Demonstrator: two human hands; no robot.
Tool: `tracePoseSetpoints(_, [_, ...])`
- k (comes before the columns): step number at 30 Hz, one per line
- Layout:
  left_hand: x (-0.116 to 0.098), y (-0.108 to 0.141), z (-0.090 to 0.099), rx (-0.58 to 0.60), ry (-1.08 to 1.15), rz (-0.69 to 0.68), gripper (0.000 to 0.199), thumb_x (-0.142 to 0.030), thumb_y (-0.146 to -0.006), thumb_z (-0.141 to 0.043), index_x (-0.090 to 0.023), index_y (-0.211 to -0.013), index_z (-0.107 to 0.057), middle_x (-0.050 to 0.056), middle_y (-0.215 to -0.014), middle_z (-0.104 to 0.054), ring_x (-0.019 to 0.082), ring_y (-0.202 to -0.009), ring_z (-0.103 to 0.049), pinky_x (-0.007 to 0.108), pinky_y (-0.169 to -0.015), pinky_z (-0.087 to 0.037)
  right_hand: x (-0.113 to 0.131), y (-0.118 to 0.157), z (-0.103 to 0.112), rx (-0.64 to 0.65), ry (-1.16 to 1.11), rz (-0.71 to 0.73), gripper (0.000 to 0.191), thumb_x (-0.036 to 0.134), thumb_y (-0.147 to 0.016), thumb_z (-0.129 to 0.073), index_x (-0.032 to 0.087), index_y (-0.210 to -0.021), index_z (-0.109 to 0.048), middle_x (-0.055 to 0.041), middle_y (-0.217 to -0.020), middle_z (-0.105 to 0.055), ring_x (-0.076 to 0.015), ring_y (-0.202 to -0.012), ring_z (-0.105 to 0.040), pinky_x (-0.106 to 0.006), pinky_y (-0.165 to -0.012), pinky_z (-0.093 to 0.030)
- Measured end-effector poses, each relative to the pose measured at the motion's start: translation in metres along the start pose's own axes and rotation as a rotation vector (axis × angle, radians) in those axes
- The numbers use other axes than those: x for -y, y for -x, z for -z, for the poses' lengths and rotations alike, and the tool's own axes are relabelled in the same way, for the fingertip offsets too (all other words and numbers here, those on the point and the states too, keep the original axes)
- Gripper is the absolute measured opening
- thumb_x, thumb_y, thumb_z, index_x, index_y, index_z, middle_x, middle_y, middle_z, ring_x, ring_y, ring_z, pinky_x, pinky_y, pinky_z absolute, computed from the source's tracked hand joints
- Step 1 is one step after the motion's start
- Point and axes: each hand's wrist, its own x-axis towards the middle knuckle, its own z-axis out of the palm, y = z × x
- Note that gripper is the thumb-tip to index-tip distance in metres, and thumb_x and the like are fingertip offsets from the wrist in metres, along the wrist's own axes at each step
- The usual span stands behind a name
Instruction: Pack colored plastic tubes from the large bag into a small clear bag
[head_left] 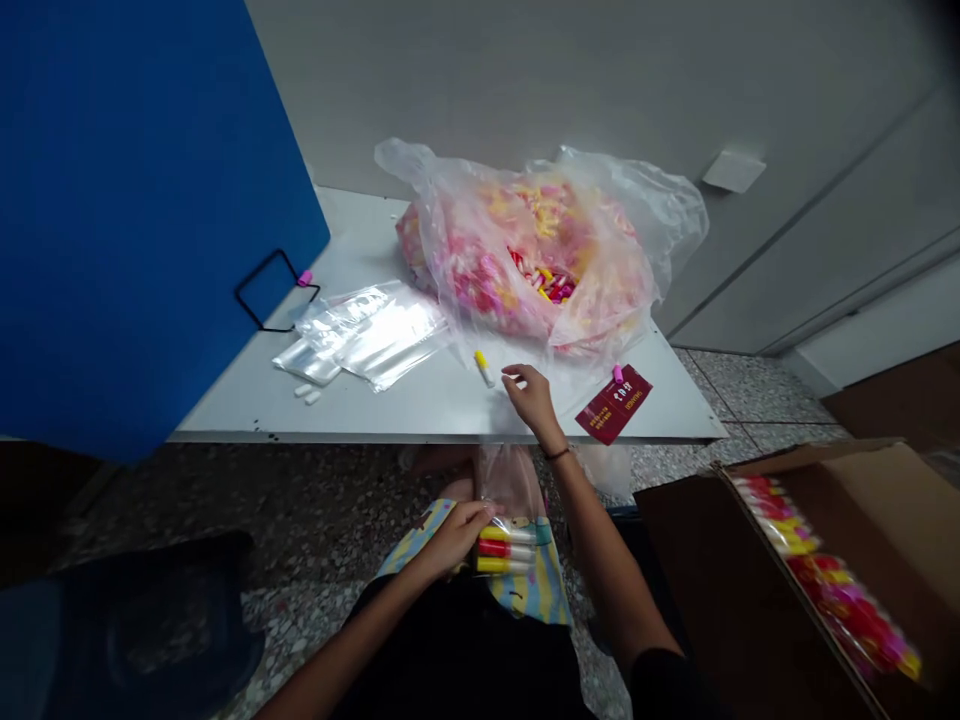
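Note:
My left hand [452,538] is closed on the edge of a clear plastic bag [508,475], held above my lap. Inside the bag, yellow and red markers [506,550] with whitish ends lie side by side. Over the white table, my right hand [531,398] reaches out with thumb and fingers bent and a small gap between them; nothing shows in its grasp. Just left of its fingertips lies a single yellow and white marker [484,368], apart from the hand.
A large translucent sack [480,250] of small colourful pieces stands on the table [360,240]. Flat clear bags [390,335], white pieces [307,394] and a dark red card [615,405] lie around it. A blue panel [150,200] borders the left; an open carton [750,600] holds filled packs.

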Motion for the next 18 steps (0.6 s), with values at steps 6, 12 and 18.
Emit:
tracePoseSetpoints(6, [0.0, -0.01, 0.0, -0.076, 0.177, 0.074, 0.042, -0.04, -0.067, -0.068, -0.01, -0.095, -0.061, 0.006, -0.076, -0.065, 0.018, -0.075, -0.061, 0.029, -0.069, -0.046, -0.007, -0.046, -0.044, 0.088, -0.006, 0.008, 0.031, 0.002, -0.065, -0.06, 0.011, -0.094, -0.062, 0.0051, -0.072, -0.054, -0.0069, -0.06, -0.048, -0.022, -0.068, -0.041])
tracePoseSetpoints(12, [-0.008, -0.033, -0.001, -0.239, 0.296, 0.047, 0.046, -0.054, -0.062, -0.068, -0.014, -0.083, -0.056, 0.002, -0.072, -0.063, 0.013, -0.058, -0.058, 0.024, -0.053, -0.047, -0.012, -0.029, -0.008, 0.083, -0.255, -0.067, 0.054, 0.02, -0.073, -0.053, 0.019, -0.125, -0.043, 0.0053, -0.075, -0.056, -0.0096, -0.054, -0.056, -0.022, -0.053, -0.046])
tracePoseSetpoints(18, [-0.032, -0.038, -0.01, -0.128, 0.311, -0.076, 0.049, -0.061, -0.071, -0.058, -0.012, -0.074, -0.062, 0.006, -0.071, -0.067, 0.018, -0.067, -0.063, 0.031, -0.067, -0.052, 0.021, 0.039, 0.063, -0.075, -0.526, -0.065, 0.051, 0.028, -0.073, -0.062, 0.025, -0.121, -0.044, -0.0012, -0.089, -0.061, -0.0163, -0.072, -0.065, -0.031, -0.065, -0.054])
